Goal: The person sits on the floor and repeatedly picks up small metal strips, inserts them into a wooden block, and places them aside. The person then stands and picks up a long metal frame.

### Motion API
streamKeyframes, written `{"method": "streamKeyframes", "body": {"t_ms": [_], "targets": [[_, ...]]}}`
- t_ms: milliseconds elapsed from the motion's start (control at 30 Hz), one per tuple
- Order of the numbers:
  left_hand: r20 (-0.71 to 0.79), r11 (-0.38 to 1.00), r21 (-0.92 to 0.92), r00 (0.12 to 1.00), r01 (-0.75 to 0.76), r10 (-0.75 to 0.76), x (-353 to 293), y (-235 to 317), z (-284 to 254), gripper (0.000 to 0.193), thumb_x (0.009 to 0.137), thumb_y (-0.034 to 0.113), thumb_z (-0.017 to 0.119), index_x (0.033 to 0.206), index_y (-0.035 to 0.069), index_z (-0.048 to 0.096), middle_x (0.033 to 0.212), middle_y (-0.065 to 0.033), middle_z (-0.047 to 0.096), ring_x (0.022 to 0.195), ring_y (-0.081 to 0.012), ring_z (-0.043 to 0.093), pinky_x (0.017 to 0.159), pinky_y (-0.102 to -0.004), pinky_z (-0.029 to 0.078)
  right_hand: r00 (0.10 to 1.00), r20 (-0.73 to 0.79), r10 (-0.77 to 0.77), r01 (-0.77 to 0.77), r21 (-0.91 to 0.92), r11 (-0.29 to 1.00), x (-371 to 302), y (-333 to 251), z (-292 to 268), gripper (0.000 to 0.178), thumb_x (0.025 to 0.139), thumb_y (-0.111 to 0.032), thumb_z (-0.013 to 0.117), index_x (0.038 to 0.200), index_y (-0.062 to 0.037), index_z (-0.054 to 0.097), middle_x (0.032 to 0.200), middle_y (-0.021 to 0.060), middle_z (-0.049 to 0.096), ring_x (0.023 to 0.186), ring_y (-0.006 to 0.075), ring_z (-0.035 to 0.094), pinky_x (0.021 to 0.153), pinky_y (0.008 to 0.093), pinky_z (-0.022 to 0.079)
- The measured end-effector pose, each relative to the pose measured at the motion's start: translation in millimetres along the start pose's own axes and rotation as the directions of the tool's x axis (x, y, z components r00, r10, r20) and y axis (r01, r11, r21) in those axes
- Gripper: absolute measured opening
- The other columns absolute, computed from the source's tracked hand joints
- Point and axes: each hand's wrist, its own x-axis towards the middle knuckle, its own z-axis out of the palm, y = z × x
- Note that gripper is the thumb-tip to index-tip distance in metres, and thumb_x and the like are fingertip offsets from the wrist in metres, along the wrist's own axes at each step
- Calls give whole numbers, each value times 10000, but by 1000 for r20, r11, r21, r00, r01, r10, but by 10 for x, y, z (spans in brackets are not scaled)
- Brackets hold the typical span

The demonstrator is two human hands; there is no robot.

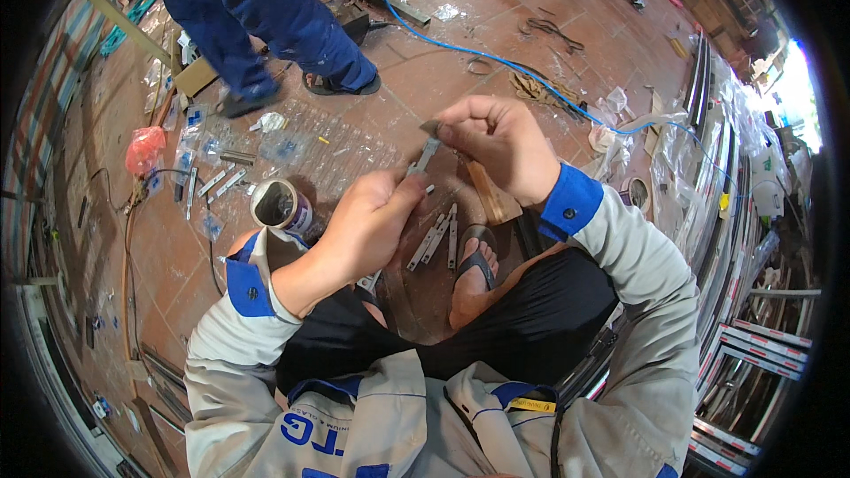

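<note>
My left hand (376, 212) is closed around the lower part of a short, flat grey metal strip (427, 156), raised above the floor between my knees. At the strip's upper end my right hand (500, 137) pinches with thumb and forefinger, where a small brownish tip shows that I cannot make out. Below my hands, several similar slotted metal strips (434, 237) lie on the floor by my right foot. A piece of wood (491, 195) slants under my right wrist. Left of my left hand stands an open tub (276, 205) with dark contents.
A person in blue trousers (266, 13) stands at the far left. A blue hose (496, 57) crosses the tiled floor. Clear plastic sheeting (310, 155), more metal strips (232, 181) and a red plastic bag (145, 150) lie to the left. Long metal profiles (708, 186) line the right side.
</note>
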Motion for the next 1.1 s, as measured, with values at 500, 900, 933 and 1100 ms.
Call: {"method": "streamKeyframes", "body": {"t_ms": [500,900,933,1100], "targets": [[-198,952,191,940,-240,277,251,-313,-23,259,1099,124,542,1258,-36,670,799,22,591,643,-38,485,570,-241,372,786,-42,-616,437,-667,603,-117,-310,-37,218,901,-13,807,1114,-58,795,938,106,741,801,212,694,734,313,545],[-43,934,-321,988,-157,151,73,-51,76,274,1094,115,553,1290,-60,634,749,-7,572,530,-89,528,465,-255,378,488,404,-774,717,-691,91,35,-174,-141,502,756,-81,820,1246,-78,711,871,81,596,788,301,609,681,412,518],[-40,933,-332,991,-137,131,53,-16,81,258,1105,122,544,1272,-49,641,730,7,568,536,-67,517,468,-244,370,483,403,-777,719,-689,90,44,-173,-135,493,761,-85,819,1242,-77,712,868,82,592,788,302,605,680,413,515],[-18,950,-295,995,-100,100,-22,65,55,246,1114,120,519,1242,-45,649,710,16,573,537,-60,508,479,-234,372,503,421,-755,693,-719,61,60,-148,-152,472,767,-102,816,1227,-74,714,866,91,581,793,303,600,678,409,509]]}}
